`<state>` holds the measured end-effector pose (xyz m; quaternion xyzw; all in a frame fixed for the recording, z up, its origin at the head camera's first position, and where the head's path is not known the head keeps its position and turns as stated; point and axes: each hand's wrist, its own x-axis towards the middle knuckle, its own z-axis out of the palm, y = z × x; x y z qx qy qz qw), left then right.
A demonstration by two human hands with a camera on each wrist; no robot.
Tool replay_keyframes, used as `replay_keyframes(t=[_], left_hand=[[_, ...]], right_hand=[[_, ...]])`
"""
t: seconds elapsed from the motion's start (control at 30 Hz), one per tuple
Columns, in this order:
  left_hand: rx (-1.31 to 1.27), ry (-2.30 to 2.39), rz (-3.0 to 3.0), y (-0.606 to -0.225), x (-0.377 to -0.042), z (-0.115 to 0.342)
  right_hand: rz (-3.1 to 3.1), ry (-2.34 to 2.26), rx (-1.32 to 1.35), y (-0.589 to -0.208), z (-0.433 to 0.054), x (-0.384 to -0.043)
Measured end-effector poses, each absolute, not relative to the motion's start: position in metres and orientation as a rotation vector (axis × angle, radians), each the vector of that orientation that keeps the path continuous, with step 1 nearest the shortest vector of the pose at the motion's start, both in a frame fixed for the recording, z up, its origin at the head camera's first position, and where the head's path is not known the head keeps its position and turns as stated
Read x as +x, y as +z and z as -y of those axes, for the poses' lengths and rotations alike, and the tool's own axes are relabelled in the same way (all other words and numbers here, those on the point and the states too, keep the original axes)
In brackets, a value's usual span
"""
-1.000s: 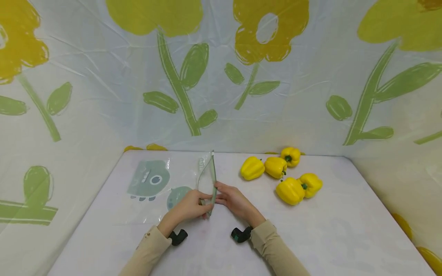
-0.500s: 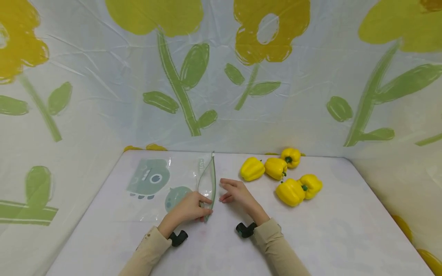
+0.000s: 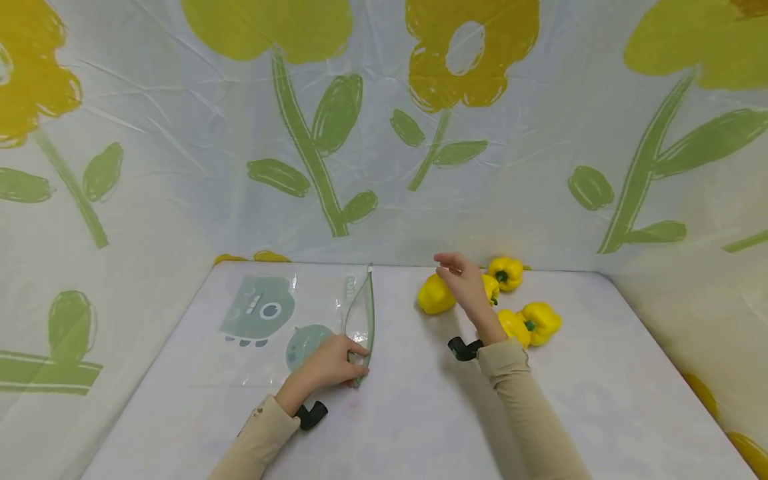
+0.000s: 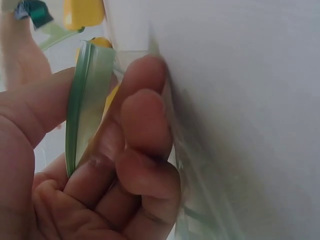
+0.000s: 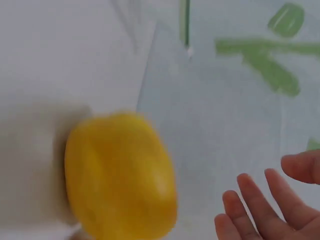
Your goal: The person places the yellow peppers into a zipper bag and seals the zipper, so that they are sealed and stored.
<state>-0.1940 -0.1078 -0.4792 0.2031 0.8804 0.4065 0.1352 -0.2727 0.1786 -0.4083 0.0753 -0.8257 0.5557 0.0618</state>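
Note:
A clear zip bag (image 3: 273,310) with grey-green cartoon creatures lies flat on the left, its mouth partly spread toward the right. My left hand (image 3: 330,360) holds the near end of that mouth; the left wrist view shows the green zip strip (image 4: 75,115) between thumb and fingers, with the fingers curled inside. Over the leftmost yellow bell pepper (image 3: 433,297) hovers my right hand (image 3: 467,287), holding nothing. In the right wrist view its fingers (image 5: 260,210) are spread, apart from the bell pepper (image 5: 120,175).
Several more yellow bell peppers (image 3: 541,323) sit close together on the right, partly covered by the right hand and forearm. A pepper (image 3: 505,273) stands near the back edge. Behind the white tabletop (image 3: 396,427) rises a flower-printed cloth (image 3: 516,200).
My right hand has let go of the bag's mouth and moved right and away from me, over the peppers. The left hand stays at the bag, whose mouth has settled lower.

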Motion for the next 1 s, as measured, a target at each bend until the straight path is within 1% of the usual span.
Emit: replay_keyframes(t=[0.17,0.37,0.57,0.83,1.0], left_hand=[[0.580,1.165,-2.565,-0.478,-0.193,0.104],[0.576,1.154,-2.580,-0.478,-0.191,0.103],[0.530,1.205,-2.551,-0.478,-0.191,0.104],[0.509,1.217,-2.537,-0.478,-0.191,0.104],[0.500,1.210,-2.541,-0.478,-0.192,0.104]], right_hand=[[2.597,1.746,0.290,-0.410,-0.200,-0.291],[2.788,1.797,0.349,-0.419,-0.204,-0.293],[2.866,1.707,0.350,-0.428,-0.196,-0.280],[2.846,1.394,0.478,-0.436,-0.190,-0.261],[2.784,1.388,0.457,-0.443,-0.189,-0.256]])
